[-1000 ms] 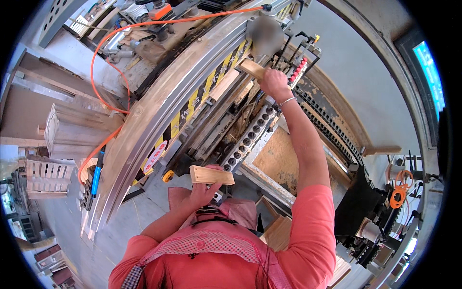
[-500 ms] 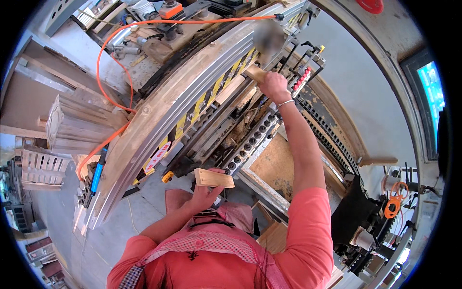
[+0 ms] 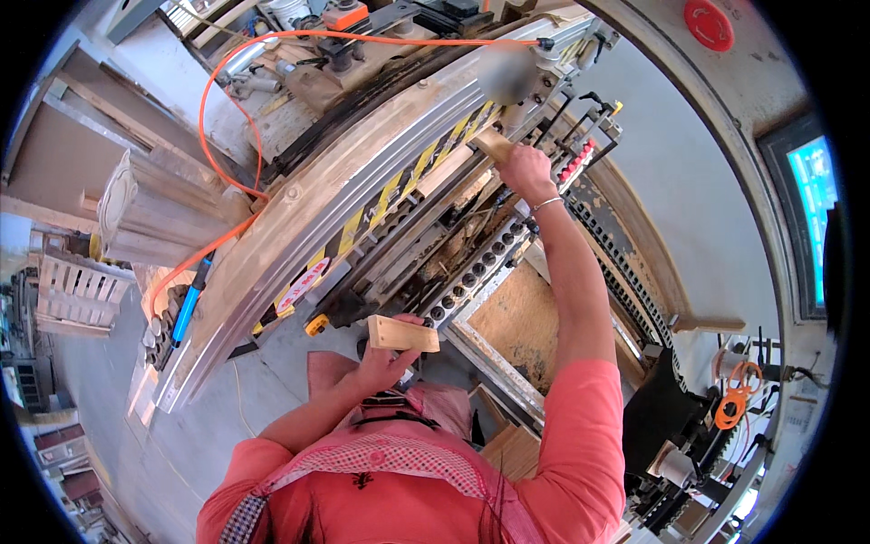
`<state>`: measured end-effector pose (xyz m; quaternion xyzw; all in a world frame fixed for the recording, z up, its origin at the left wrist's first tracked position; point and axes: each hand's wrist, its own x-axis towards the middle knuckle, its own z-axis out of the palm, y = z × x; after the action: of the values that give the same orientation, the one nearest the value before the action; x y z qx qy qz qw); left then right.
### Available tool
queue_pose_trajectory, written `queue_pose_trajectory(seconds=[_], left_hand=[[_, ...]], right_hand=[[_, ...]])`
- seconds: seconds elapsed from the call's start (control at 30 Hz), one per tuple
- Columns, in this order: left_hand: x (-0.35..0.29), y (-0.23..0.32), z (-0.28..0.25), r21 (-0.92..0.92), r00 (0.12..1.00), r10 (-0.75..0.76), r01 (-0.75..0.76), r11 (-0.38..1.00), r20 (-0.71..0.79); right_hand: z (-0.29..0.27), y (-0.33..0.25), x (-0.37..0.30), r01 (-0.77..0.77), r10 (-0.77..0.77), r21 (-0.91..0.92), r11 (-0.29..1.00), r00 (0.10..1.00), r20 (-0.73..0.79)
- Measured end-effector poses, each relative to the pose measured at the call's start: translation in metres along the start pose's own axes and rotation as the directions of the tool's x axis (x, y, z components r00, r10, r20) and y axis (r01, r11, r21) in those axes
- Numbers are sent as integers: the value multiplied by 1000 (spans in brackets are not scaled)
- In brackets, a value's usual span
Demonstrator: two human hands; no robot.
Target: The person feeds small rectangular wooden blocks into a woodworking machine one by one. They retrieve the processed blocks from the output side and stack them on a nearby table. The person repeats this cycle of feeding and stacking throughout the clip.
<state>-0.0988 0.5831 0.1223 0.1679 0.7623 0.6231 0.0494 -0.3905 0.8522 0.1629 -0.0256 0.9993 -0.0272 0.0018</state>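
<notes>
My left hand (image 3: 388, 365) holds a short, pale wooden block (image 3: 397, 335) in front of my body, fingers wrapped around it from below and behind. My right arm reaches far forward over the woodworking machine. There my right hand (image 3: 527, 172) is closed on the near end of another wooden block (image 3: 491, 143), beside the yellow-and-black striped rail (image 3: 399, 192). Whether this block rests on the machine I cannot tell. Between the hands runs a row of black round knobs (image 3: 478, 266) on a light metal bar.
A curved-looking wood-topped beam (image 3: 294, 193) crosses on the left, with an orange hose (image 3: 210, 107) looping over it. A blue cylinder (image 3: 188, 313) hangs at its near end. On the right are a lit screen (image 3: 814, 204) and a red push button (image 3: 708, 24). Sawdust covers a panel (image 3: 512, 313).
The view has turned slightly, so the machine sits a little further right and the red button shows more fully. Both hands keep their grip on their blocks.
</notes>
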Motion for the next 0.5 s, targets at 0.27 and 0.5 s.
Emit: queue_pose_trajectory(seconds=[0.27, 0.5], left_hand=[[2, 10, -4, 72, 1000, 28, -29, 997, 15], [1, 12, -4, 44, 998, 61, -60, 997, -22]], right_hand=[[2, 1, 2, -40, 40, 1, 999, 999, 38], [-4, -4, -3, -34, 34, 4, 999, 999, 30]])
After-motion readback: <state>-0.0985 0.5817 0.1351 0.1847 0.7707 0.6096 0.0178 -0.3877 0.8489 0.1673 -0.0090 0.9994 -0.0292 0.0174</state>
